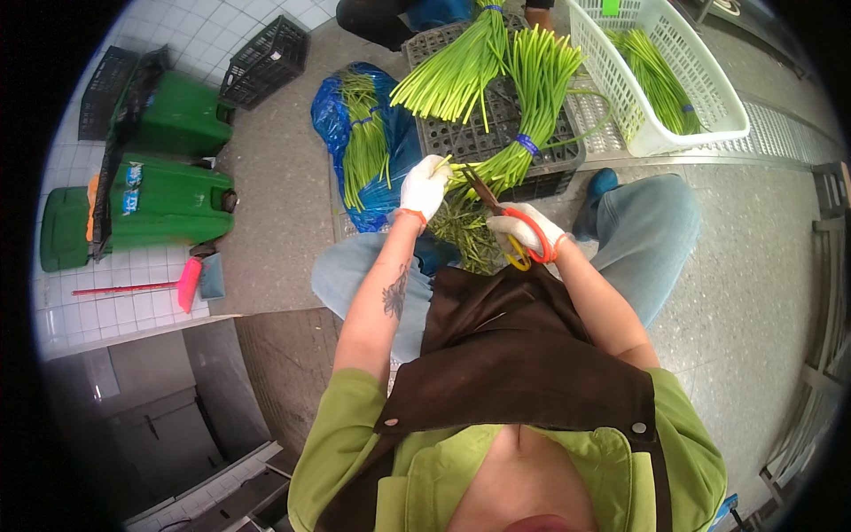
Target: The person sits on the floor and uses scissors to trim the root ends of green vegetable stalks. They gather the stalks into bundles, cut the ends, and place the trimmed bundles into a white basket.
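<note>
My left hand (425, 188), in a white glove, is closed on the thin tips of a bundle of green garlic scapes (544, 84), tied with a blue-purple band. In my gloved right hand (525, 229) are scissors (482, 190) with red and yellow handles. Their blades lie at the tips, right beside my left fingers; whether they are cutting I cannot tell. The bundle rests on an upturned dark plastic crate (443, 139), next to a second bundle (459, 75). Cut green tips (470, 232) are heaped below my hands, between my knees.
To the left, more scapes (362, 146) lie on a blue plastic bag (328, 111). A white basket (731, 120) holding another bundle (656, 80) stands at the far right. Green bins (168, 199) and a black crate (266, 60) are leftward. Another person's hand (538, 16) shows beyond the crate.
</note>
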The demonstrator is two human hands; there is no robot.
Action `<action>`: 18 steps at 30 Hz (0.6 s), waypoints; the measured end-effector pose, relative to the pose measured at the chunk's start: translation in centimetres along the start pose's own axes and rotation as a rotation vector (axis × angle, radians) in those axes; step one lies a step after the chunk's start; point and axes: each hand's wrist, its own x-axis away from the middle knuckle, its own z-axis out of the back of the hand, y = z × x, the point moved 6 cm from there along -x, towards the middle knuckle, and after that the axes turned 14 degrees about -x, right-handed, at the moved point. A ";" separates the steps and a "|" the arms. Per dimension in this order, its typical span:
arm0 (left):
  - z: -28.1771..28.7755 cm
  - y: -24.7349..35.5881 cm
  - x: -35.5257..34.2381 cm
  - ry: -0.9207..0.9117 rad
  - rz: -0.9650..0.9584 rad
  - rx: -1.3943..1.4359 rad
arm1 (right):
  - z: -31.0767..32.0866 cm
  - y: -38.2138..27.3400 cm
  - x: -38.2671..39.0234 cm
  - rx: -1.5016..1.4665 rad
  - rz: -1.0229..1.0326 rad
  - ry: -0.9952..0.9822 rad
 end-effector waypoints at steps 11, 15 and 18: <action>0.4 -0.7 2.0 -0.056 0.062 -0.075 | -0.4 0.5 -0.6 -0.054 0.016 0.130; 1.4 3.7 6.9 -0.025 -0.036 -0.162 | 0.7 -0.1 1.2 -0.123 0.064 0.194; -0.3 5.6 10.3 0.064 -0.298 -0.470 | 1.6 0.0 1.7 -0.095 0.110 0.206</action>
